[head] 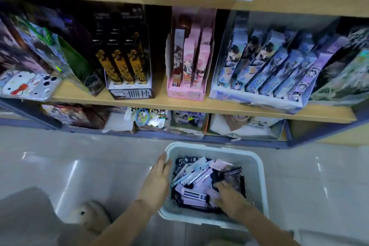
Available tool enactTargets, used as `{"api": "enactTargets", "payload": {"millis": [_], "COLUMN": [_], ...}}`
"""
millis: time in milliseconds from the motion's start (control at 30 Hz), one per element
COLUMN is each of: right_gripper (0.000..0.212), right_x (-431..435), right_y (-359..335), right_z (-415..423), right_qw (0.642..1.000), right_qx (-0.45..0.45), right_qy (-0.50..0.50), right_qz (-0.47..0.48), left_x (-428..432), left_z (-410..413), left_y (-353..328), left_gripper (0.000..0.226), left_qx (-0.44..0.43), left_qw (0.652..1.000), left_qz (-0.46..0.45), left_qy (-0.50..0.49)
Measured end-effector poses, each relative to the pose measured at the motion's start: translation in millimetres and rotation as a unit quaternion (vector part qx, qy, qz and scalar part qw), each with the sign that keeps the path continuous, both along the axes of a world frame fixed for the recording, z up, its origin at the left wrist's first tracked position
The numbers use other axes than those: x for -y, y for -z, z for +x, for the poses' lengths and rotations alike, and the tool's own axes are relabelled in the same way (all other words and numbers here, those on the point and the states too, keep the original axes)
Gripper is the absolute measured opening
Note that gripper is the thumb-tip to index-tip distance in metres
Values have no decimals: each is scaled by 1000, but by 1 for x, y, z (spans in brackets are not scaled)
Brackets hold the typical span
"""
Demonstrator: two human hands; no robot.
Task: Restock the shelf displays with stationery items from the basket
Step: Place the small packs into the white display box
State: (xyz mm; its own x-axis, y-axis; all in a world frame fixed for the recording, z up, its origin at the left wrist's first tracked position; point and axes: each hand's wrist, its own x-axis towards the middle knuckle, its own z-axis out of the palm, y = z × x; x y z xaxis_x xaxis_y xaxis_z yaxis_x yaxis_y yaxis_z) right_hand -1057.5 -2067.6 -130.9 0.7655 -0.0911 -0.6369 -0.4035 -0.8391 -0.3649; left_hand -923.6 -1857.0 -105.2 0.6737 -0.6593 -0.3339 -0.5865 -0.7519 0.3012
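Standing at the far side, the shelf point(179, 106) holds open boxes that lean back so their fronts show. The floor point(79, 156) shows between shelf and basket, so arms have room to lift. The basket point(259, 175) sits near us, just below the shelf edge, so the reach up is short. The pink box point(187, 78) in the middle looks less full than the others. The left hand point(157, 177) lies flat on the basket's left rim, fingers straight, likely to stop it sliding. The right hand point(229, 197) digs among the packs point(195, 175); I cannot tell if it has one.
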Motion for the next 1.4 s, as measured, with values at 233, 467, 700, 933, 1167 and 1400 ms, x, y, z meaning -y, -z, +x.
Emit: {"api": "enactTargets", "payload": {"millis": [233,467,700,933,1167,1400], "right_gripper": [41,48,28,15,8,22], "right_x": [5,6,19,18,-1,-19], "right_y": [21,21,21,16,3,6], "right_z": [-5,-6,-11,-4,15,15], "right_qw": [999,996,996,985,902,924], "right_qx": [-30,-57,-60,-11,58,85], "right_qy": [25,69,40,167,395,346], "right_qz": [8,-2,-50,-33,161,141], "left_x": [35,72,95,102,87,87], "left_z": [-14,-25,-42,-36,-35,-44], "left_y": [3,45,62,64,63,42], "left_gripper": [57,37,43,23,12,27], "left_qx": [-8,-208,-184,-189,-318,-480], "left_qw": [997,977,977,975,920,787], "left_qz": [-50,-21,45,37,-112,-221], "left_qy": [52,-42,-94,-110,-200,-320]}}
